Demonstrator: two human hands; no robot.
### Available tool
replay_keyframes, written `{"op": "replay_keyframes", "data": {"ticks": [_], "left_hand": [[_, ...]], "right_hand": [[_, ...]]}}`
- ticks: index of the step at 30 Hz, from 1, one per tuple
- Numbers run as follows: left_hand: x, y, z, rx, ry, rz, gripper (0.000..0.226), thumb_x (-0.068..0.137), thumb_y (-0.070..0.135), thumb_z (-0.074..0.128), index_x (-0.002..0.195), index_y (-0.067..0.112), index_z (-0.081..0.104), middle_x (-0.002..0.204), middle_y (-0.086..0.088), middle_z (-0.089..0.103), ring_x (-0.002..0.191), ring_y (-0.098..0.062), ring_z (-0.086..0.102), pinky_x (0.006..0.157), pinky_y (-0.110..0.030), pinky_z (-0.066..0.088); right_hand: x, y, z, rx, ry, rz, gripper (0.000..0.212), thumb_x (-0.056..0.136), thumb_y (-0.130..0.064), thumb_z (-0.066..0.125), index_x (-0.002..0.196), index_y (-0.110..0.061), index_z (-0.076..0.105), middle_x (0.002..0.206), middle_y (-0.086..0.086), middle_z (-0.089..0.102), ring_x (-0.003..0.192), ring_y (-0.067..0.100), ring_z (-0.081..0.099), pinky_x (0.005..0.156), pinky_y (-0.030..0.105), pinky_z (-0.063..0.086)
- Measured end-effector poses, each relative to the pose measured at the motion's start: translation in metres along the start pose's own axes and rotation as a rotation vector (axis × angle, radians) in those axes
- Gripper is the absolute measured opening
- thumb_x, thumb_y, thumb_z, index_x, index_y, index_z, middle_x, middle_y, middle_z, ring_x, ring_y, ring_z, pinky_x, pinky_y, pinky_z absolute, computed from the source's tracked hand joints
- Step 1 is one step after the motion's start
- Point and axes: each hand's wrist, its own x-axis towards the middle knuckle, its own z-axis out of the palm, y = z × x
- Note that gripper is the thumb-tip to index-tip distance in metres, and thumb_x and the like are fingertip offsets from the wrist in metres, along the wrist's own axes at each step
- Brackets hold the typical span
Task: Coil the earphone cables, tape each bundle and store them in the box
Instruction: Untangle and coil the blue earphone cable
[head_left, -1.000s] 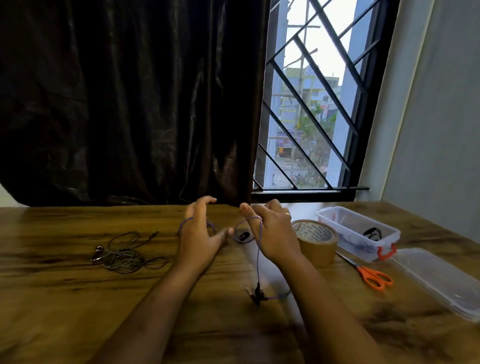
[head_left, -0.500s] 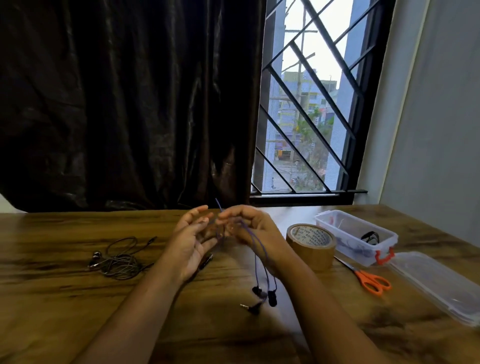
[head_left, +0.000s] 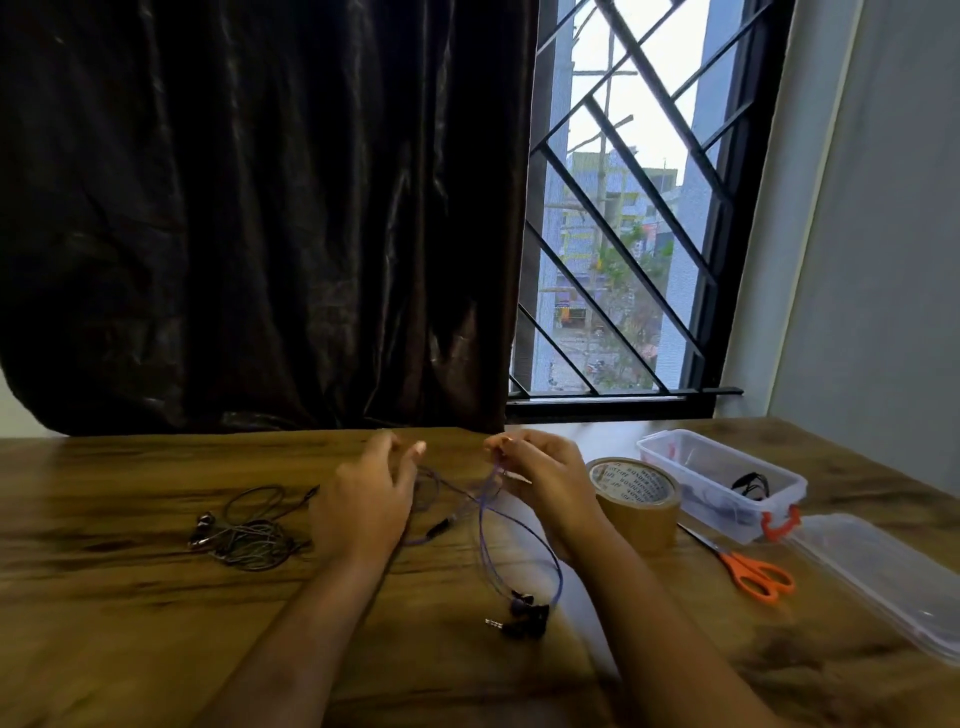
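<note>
Head view: thin purple earphone cable (head_left: 482, 525) still loose, untaped.
Right hand (head_left: 545, 475) pinches it; left hand (head_left: 363, 506) grip unclear; dark tangled earphones (head_left: 249, 538) centre-left untouched.

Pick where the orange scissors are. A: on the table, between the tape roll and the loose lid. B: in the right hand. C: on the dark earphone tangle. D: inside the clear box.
A: the orange scissors lie flat on the table, tape roll to their left, loose lid to their right.
</note>
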Motion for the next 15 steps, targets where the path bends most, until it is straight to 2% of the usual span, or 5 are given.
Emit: {"op": "replay_keyframes", "data": {"ticks": [2,4,8,12,15], "left_hand": [[-0.003,0.001,-0.008,0.09,0.12,0.212,0.033,0.094,0.047,0.04,0.104,0.02,0.058,0.047,0.008,0.041,0.037,-0.012,0.042,0.033,-0.02,0.028],[-0.003,0.005,-0.008,-0.083,0.127,0.309,0.02,0.093,0.037,0.05,0.106,0.024,0.057,0.053,0.012,0.043,0.042,-0.002,0.042,0.036,-0.016,0.028],[-0.017,0.03,0.004,-0.492,-0.149,0.396,0.041,0.082,0.023,0.063,0.119,0.037,0.051,0.107,0.023,0.051,0.099,0.005,0.052,0.078,-0.013,0.045],[-0.021,0.034,0.018,-0.691,-0.323,0.274,0.01,0.087,0.026,0.058,0.091,0.034,0.058,0.07,-0.002,0.063,0.066,-0.011,0.062,0.062,-0.039,0.05],[-0.012,0.021,0.021,-0.475,-0.237,0.341,0.019,0.088,0.039,0.051,0.081,0.022,0.056,0.059,0.0,0.053,0.056,-0.012,0.054,0.053,-0.036,0.041]], "right_hand": [[0.0,-0.001,0.0,0.077,-0.025,0.012,0.022,0.092,0.002,0.048,0.081,-0.006,0.066,0.073,0.008,0.063,0.057,0.012,0.06,0.055,0.023,0.049],[0.0,-0.003,0.001,0.165,-0.129,0.036,0.026,0.09,0.006,0.042,0.079,-0.006,0.062,0.068,0.007,0.057,0.043,0.008,0.043,0.042,0.017,0.034],[-0.004,-0.013,0.004,0.359,-0.333,0.117,0.029,0.086,0.005,0.033,0.071,-0.005,0.056,0.058,0.006,0.047,0.036,0.004,0.028,0.035,0.014,0.02],[-0.005,-0.02,-0.001,0.48,-0.297,0.147,0.02,0.085,0.001,0.034,0.076,-0.004,0.051,0.051,0.001,0.035,0.032,0.002,0.022,0.035,0.011,0.014],[-0.003,-0.023,-0.008,0.641,-0.166,0.096,0.014,0.081,-0.001,0.039,0.075,-0.006,0.051,0.05,0.002,0.039,0.03,0.002,0.022,0.033,0.01,0.017]]}}
